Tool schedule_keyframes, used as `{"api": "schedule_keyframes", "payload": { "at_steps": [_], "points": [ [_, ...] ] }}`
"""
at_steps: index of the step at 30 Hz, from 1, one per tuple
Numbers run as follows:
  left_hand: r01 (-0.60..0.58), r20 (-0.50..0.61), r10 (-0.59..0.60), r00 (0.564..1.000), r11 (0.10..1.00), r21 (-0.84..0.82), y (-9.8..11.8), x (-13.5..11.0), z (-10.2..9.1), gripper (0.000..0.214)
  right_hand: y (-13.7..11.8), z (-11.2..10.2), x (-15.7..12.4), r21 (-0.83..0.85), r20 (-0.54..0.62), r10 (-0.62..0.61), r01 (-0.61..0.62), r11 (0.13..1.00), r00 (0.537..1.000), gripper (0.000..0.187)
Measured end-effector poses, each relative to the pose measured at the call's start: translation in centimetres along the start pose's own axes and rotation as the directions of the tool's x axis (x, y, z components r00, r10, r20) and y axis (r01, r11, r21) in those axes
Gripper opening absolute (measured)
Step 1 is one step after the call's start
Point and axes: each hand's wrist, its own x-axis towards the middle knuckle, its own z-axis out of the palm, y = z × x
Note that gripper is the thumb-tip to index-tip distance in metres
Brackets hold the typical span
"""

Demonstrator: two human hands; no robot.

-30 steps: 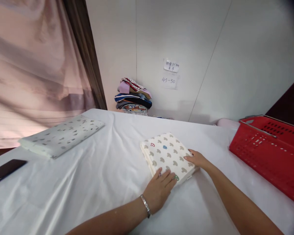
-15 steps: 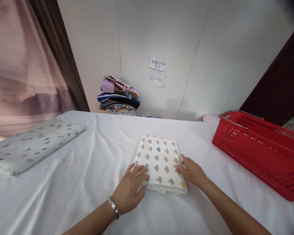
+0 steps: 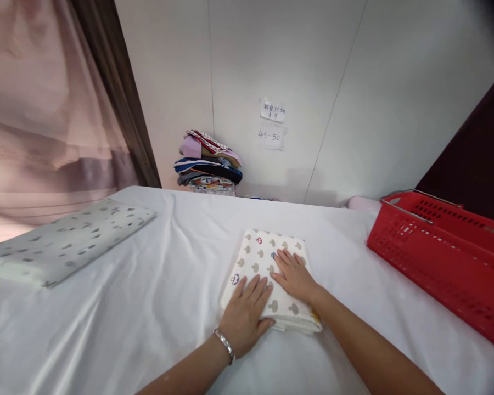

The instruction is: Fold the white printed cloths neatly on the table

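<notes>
A folded white cloth (image 3: 251,255) printed with beige mushrooms and a few coloured ones lies in front of me on the white-covered table (image 3: 181,307). My left hand (image 3: 247,315) rests flat on its near left part, fingers stretched out, with a silver bracelet at the wrist. On the middle right of the cloth lies my right hand (image 3: 294,277), palm down and fingers extended. Both hands hide parts of the print. Neither hand grips anything.
At the left, another folded white cloth with grey spots (image 3: 78,236) lies on the table. A red plastic basket (image 3: 440,263) stands at the right. Beyond the far edge, a stack of folded fabrics (image 3: 209,164) is against the wall, near paper notes (image 3: 271,123).
My right hand has moved from the cloth's right edge onto its top. My left hand has slid further onto the near left part. The view has shifted slightly.
</notes>
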Motion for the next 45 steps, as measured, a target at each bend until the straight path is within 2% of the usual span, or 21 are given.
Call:
{"api": "schedule_keyframes", "payload": {
  "at_steps": [4,6,9,12,14,17,20,23,25,27,29,31,33,35,36,38,40,42,45],
  "points": [
    [0.000,0.023,0.001,1.000,0.999,-0.046,0.0,0.1,0.0,0.075,0.3,-0.5,0.0,0.035,0.005,-0.008,0.008,0.999,1.000,0.060],
    [0.004,0.035,-0.002,0.999,0.998,-0.062,-0.1,0.1,0.0,0.078,0.9,-1.3,0.6,0.056,-0.040,-0.002,0.004,0.998,0.999,0.055],
    [0.007,0.034,-0.004,0.999,0.997,-0.073,-0.2,0.2,0.1,0.077,2.5,-3.0,2.7,0.065,-0.127,0.098,-0.090,0.994,0.987,0.051],
    [0.010,0.036,-0.008,0.999,0.998,-0.063,-0.1,0.2,0.0,0.076,4.1,-4.3,5.2,0.094,-0.055,0.210,-0.204,0.974,0.976,0.054],
    [0.011,0.047,-0.009,0.999,0.999,-0.046,0.1,0.3,0.0,0.075,4.9,-4.6,6.5,0.109,0.014,0.235,-0.235,0.966,0.972,0.056],
    [-0.009,0.081,0.011,0.997,1.000,-0.018,-0.1,0.4,0.0,0.073,5.6,-4.4,7.1,0.116,0.053,0.260,-0.265,0.957,0.964,0.057],
    [-0.084,0.125,0.086,0.988,0.996,-0.018,-2.4,0.7,-0.2,0.068,6.3,-4.3,6.0,0.127,0.065,0.321,-0.327,0.937,0.945,0.056],
    [-0.112,0.181,0.114,0.977,0.993,-0.021,-6.9,1.2,-1.3,0.054,7.1,-4.2,3.1,0.154,0.104,0.391,-0.403,0.902,0.915,0.049],
    [-0.012,0.204,0.008,0.979,1.000,0.021,-9.8,1.6,-2.4,0.048,7.4,-3.9,0.5,0.182,0.147,0.415,-0.437,0.881,0.898,0.048],
    [0.077,0.220,-0.081,0.972,0.997,0.027,-11.3,1.9,-3.4,0.052,7.2,-3.7,-2.0,0.239,0.226,0.424,-0.471,0.849,0.877,0.050],
    [0.141,0.202,-0.131,0.971,0.989,-0.036,-10.7,2.0,-4.0,0.052,6.6,-3.6,-3.8,0.272,0.244,0.425,-0.482,0.833,0.872,0.048],
    [0.174,0.138,-0.155,0.978,0.975,-0.139,-8.4,1.8,-3.8,0.044,5.6,-3.8,-4.5,0.251,0.120,0.399,-0.417,0.874,0.909,0.044],
    [0.173,0.065,-0.163,0.984,0.963,-0.207,-5.4,1.3,-3.1,0.040,4.0,-4.1,-4.1,0.194,-0.060,0.311,-0.295,0.936,0.949,0.046],
    [0.162,0.043,-0.157,0.987,0.967,-0.196,-2.9,0.8,-2.2,0.051,2.4,-4.2,-3.0,0.155,-0.154,0.192,-0.168,0.973,0.969,0.053],
    [0.154,0.045,-0.148,0.988,0.973,-0.175,-2.1,0.5,-1.8,0.057,1.6,-4.0,-2.4,0.135,-0.161,0.135,-0.113,0.984,0.978,0.056],
    [0.134,0.056,-0.128,0.990,0.983,-0.127,-1.3,-0.1,-1.1,0.062,0.4,-3.4,-1.2,0.084,-0.113,0.034,-0.025,0.996,0.993,0.060],
    [0.122,0.059,-0.117,0.991,0.988,-0.093,-1.4,-0.5,-0.9,0.062,-0.2,-2.4,-0.4,0.042,-0.015,-0.017,0.018,0.999,1.000,0.060],
    [0.114,0.059,-0.109,0.992,0.990,-0.079,-1.7,-0.7,-0.9,0.062,-0.2,-1.7,0.0,0.022,0.064,-0.019,0.017,1.000,0.998,0.061],
    [0.105,0.058,-0.100,0.993,0.991,-0.088,-1.8,-0.7,-1.0,0.062,0.0,-1.9,0.6,0.020,0.094,-0.004,0.003,1.000,0.996,0.063]
  ]
}}
